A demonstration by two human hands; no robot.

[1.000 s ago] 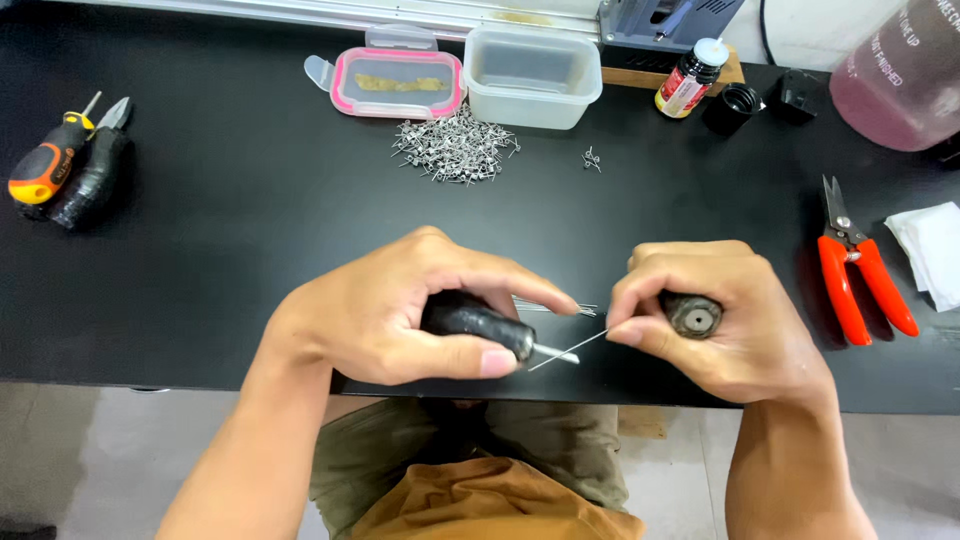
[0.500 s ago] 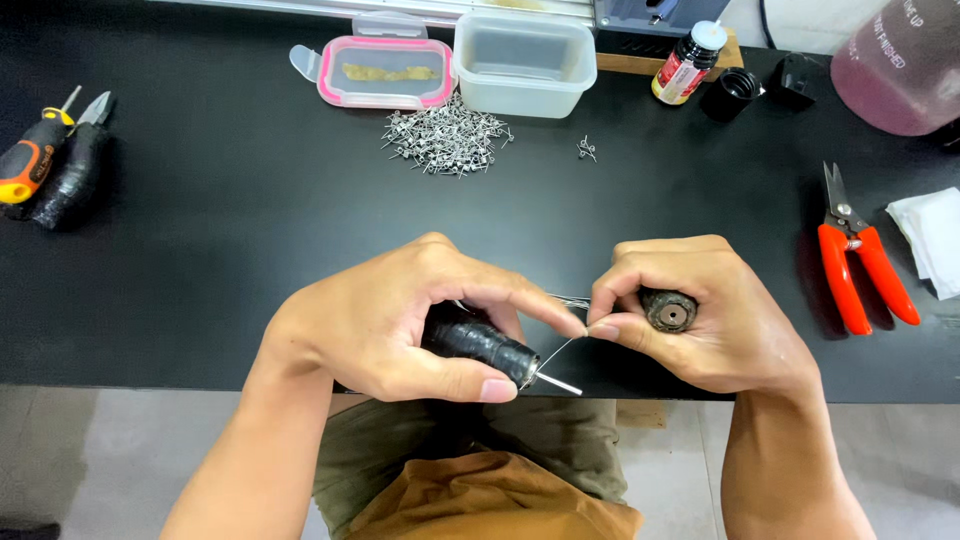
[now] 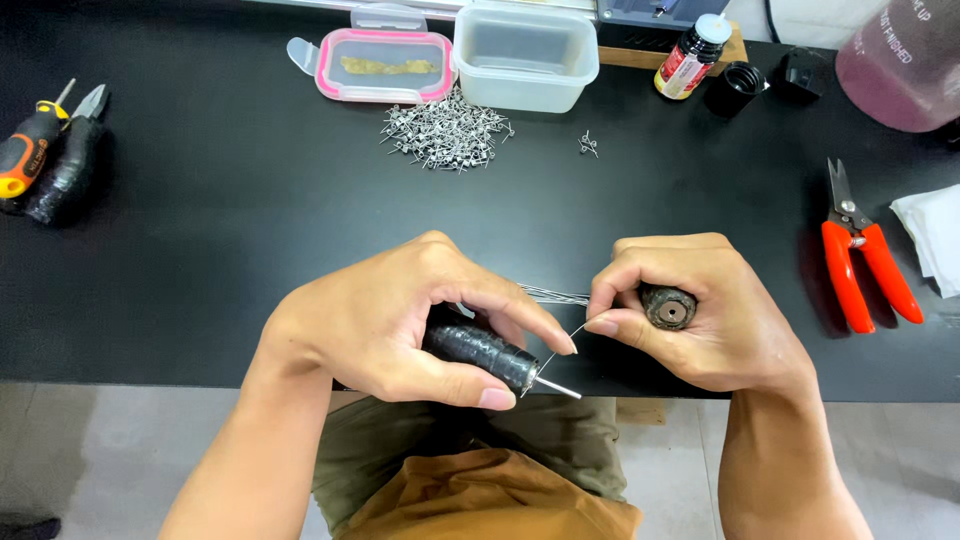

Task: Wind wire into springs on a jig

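1. Partly hidden: black handle (image 3: pixel 478 349) buried in the left hand (image 3: pixel 400 320), only its lower end and a thin steel rod (image 3: pixel 556 387) poking out past the thumb.
2. Partly hidden too: dark spool (image 3: pixel 667 307) wrapped by the right hand (image 3: pixel 700 315), just its round end face with a centre hole on show.
3. Hard to make out: fine wire (image 3: pixel 562 345) running from the right fingertips down to the rod; where it ends on the rod cannot be told. More thin strands (image 3: pixel 552 293) lying on the table between the hands.
4. Hands: left closed firmly round the handle, forefinger tip against the wire; right curled round the spool, thumb and forefinger pinching the wire. Both held over the near edge of the matte black table (image 3: pixel 230 230), close together.
5. Cut off at the frame edges: pink translucent jug (image 3: pixel 905 60) top right, white cloth (image 3: pixel 932 235) at right.
6. Materials: handle wound in glossy black tape, slightly lumpy; rod bright, straight, smooth.
7. Further back: a heap of small metal coils (image 3: pixel 445 133), a few strays (image 3: pixel 587 144) beside it, a pink-rimmed box (image 3: pixel 380 65), a clear tub (image 3: pixel 525 52), a small bottle (image 3: pixel 690 55).
8. At right, red-handled cutters (image 3: pixel 858 250); at far left, an orange screwdriver (image 3: pixel 28 150) touching black-gripped pliers (image 3: pixel 70 165).
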